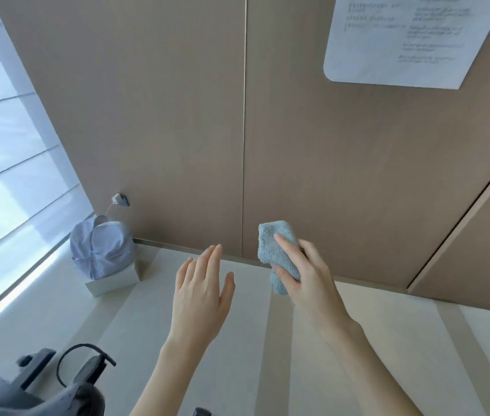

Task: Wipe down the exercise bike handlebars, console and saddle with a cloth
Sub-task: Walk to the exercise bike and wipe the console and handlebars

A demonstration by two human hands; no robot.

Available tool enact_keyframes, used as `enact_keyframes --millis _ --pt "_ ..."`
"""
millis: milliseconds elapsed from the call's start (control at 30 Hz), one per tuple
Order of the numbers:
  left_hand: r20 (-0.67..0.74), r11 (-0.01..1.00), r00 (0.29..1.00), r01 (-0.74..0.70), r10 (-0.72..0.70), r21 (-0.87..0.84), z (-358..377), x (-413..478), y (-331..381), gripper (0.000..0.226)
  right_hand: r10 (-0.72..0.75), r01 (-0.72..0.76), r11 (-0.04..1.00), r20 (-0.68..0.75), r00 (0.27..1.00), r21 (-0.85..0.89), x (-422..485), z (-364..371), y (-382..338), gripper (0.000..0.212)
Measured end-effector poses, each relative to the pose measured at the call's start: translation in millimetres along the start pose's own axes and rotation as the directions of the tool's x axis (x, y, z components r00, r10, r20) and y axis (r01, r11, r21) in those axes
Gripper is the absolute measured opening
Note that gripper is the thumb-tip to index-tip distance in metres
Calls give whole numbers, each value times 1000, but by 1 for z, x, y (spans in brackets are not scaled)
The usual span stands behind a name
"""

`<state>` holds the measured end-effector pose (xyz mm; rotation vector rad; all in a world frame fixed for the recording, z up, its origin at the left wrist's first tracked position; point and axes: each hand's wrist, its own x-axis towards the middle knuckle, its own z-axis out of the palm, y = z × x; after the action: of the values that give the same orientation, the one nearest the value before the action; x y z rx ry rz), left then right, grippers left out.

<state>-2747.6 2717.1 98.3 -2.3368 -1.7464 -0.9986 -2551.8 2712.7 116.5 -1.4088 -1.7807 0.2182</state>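
Your right hand grips the blue cloth; just left of the cloth, your left hand hovers, fingers released.

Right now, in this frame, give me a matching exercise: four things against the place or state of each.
Things: 1 cloth; 2 left hand; 3 printed sheet; 4 bag.
Places or states: A up on the wall, upper right; B low at the left of the view; C gripped by the right hand; D open, holding nothing.
Pairs: 1-C; 2-D; 3-A; 4-B.
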Motion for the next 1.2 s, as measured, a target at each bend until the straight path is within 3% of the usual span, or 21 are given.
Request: enact_keyframes --millis 233,533,667,933,1067,1200 --pt "-75 992 995 73 -66 103 12 98 -65 49 -135 128 986 56 989 105 131 72 12 52" --pt "-229 901 931 341 -284 267 27 172 -172 48 -378 285 887 218 900 364 274 213 5 53" --pt "-295 796 860 501 -416 338 33 210 -222 50 -501 337 818 289 816 467 345 274 -6 53" --pt "-509 512 640 767 -575 387 20 274 -298 50 -729 425 643 340 595 637 464 370 -68 51" --pt "-579 374 559 828 -593 417 5 281 -328 50 -809 396 534 316 495 747 487 412 -105 52" --pt "-647 279 510 858 -567 432 -17 286 -373 48 -850 353 450 272 451 820 503 464 -148 51"
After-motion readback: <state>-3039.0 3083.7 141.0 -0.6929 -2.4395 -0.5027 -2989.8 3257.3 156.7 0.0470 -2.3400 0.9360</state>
